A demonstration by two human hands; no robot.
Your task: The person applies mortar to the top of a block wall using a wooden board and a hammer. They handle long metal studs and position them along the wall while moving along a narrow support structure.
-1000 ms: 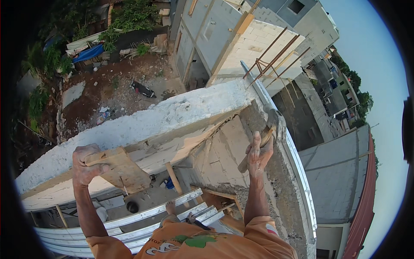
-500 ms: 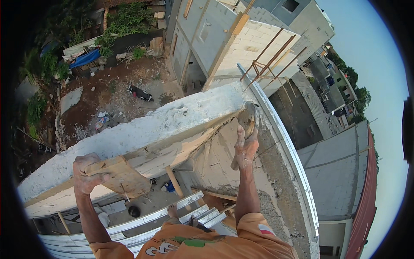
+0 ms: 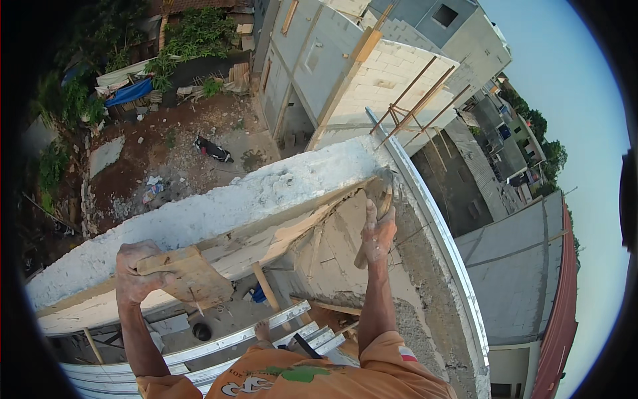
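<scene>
My left hand [image 3: 136, 274] is closed around one end of a short wooden board [image 3: 199, 274] beside the top of the pale, rough wall [image 3: 219, 209]. A nail [image 3: 195, 298] sticks out of the board. My right hand [image 3: 379, 236] grips the wooden handle of a hammer [image 3: 384, 207], with fingers wrapped and thumb laid along it. The hammer's metal head is up by the corner where the wall meets a second wall edge, next to a timber strip [image 3: 362, 186]. Whether the head touches the wall I cannot tell.
A long metal channel [image 3: 446, 249] runs along the right wall edge. Rusty rebar [image 3: 415, 100] juts up beyond the corner. Below me are metal beams [image 3: 226, 342], a wooden post [image 3: 266, 286] and a dark round container [image 3: 201, 330]. A motorcycle [image 3: 214, 149] stands far below on the ground.
The view has tilted slightly, so the wall corner and hammer head appear a little lower. Both hands keep their grips, on the board and the hammer.
</scene>
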